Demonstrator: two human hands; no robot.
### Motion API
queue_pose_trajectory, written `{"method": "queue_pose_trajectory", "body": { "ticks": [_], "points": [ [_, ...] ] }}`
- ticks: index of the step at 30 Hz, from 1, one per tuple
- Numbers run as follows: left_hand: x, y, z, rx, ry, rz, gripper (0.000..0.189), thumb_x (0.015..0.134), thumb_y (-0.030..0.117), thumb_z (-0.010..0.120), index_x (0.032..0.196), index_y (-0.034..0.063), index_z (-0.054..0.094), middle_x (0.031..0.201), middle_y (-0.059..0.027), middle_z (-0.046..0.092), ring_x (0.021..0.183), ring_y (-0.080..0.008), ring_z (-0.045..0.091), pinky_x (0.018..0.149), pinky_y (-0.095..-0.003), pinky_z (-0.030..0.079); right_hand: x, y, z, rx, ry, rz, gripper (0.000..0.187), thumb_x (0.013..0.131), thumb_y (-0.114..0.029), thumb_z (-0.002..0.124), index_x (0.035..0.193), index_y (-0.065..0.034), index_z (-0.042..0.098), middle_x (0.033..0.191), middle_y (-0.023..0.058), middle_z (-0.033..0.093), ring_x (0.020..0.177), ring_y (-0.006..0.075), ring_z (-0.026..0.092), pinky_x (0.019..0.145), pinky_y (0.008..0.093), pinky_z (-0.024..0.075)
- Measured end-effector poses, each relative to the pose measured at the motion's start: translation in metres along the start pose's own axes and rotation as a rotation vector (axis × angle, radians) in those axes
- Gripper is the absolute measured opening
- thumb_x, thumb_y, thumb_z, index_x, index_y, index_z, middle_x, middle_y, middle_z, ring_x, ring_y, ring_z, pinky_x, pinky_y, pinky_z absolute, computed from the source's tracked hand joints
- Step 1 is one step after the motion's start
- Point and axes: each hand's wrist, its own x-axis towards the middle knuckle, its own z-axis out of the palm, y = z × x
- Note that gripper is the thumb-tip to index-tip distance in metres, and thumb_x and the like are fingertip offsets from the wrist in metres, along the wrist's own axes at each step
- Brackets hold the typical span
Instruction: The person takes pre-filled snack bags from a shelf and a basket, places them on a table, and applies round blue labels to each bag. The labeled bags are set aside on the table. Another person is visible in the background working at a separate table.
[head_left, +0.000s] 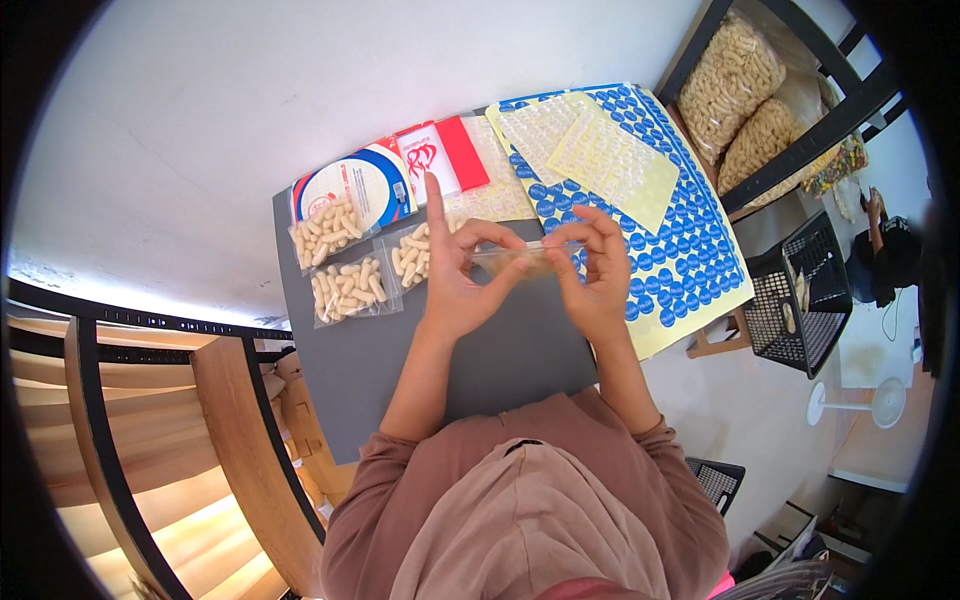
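Note:
Between both hands, above the dark grey tabletop (495, 367), is a small clear plastic bag (517, 262) with pale contents that are hard to make out. My left hand (465, 277) pinches its upper edge between thumb and fingers, the index finger pointing up. My right hand (592, 266) pinches the same edge close by. Left of my hands lie filled bags of beige capsules: one at the back (328, 232), one in front (349, 291), and a third (411, 255) partly hidden by my left hand.
Sheets of round blue stickers (675, 262) cover the table's right side, topped by clear-sticker sheets (615, 161). Printed packets (352, 184) and a red-and-white card (442, 161) lie along the wall. At right are a rack with bulk bags (731, 82), a black crate (799, 300) and another person (881, 240).

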Motion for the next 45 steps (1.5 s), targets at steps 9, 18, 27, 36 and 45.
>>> {"method": "queue_pose_trajectory", "body": {
  "ticks": [9, 18, 27, 36, 45],
  "points": [
    [-0.001, 0.003, 0.002, 0.081, 0.002, -0.018, 0.100, 0.071, -0.005, 0.065, 0.137, 0.0011, -0.010, 0.076, -0.0069, 0.061, 0.074, -0.0128, 0.058, 0.075, -0.0248, 0.044, 0.002, -0.007, 0.007, -0.167, -0.053, -0.134, 0.056, 0.073, 0.004, 0.063, 0.122, 0.0030, 0.035, 0.082, 0.0084, 0.061, 0.083, 0.0171, 0.059, 0.084, 0.0290, 0.0413],
    [0.000, 0.010, -0.018, 0.210, -0.127, 0.070, 0.100, 0.069, -0.003, 0.067, 0.138, 0.0013, -0.005, 0.072, -0.0024, 0.062, 0.072, -0.0118, 0.058, 0.086, -0.0362, 0.042, -0.003, -0.016, -0.013, -0.293, -0.042, -0.146, 0.045, 0.069, -0.002, 0.070, 0.107, -0.0016, 0.046, 0.071, 0.0034, 0.064, 0.074, 0.0153, 0.062, 0.084, 0.0304, 0.0430],
    [-0.001, 0.035, -0.040, 0.265, -0.270, -0.172, 0.091, 0.065, -0.003, 0.070, 0.137, 0.0001, 0.014, 0.068, -0.0021, 0.062, 0.070, -0.0107, 0.058, 0.084, -0.0337, 0.043, -0.017, -0.019, -0.044, -0.180, -0.209, -0.023, 0.049, 0.065, 0.000, 0.072, 0.109, 0.0000, 0.050, 0.069, 0.0036, 0.066, 0.070, 0.0135, 0.064, 0.076, 0.0302, 0.0484],
    [0.000, 0.014, -0.057, 0.285, -0.514, -0.504, 0.072, 0.070, 0.005, 0.069, 0.132, 0.0026, 0.032, 0.072, -0.0036, 0.061, 0.069, -0.0114, 0.056, 0.071, -0.0244, 0.044, -0.033, 0.007, -0.039, 0.097, -0.320, 0.549, 0.047, 0.075, 0.001, 0.065, 0.118, 0.0025, 0.046, 0.077, 0.0071, 0.066, 0.072, 0.0106, 0.062, 0.068, 0.0220, 0.0487],
    [-0.003, -0.004, -0.054, 0.438, -0.407, -0.409, 0.058, 0.075, 0.005, 0.063, 0.127, 0.0046, 0.039, 0.080, -0.0065, 0.058, 0.076, -0.0142, 0.055, 0.072, -0.0271, 0.044, -0.008, 0.030, -0.045, -0.299, -0.203, 0.222, 0.038, 0.081, -0.006, 0.059, 0.117, -0.0011, 0.050, 0.099, 0.0102, 0.063, 0.079, 0.0133, 0.060, 0.069, 0.0259, 0.0467]
  ]
}}
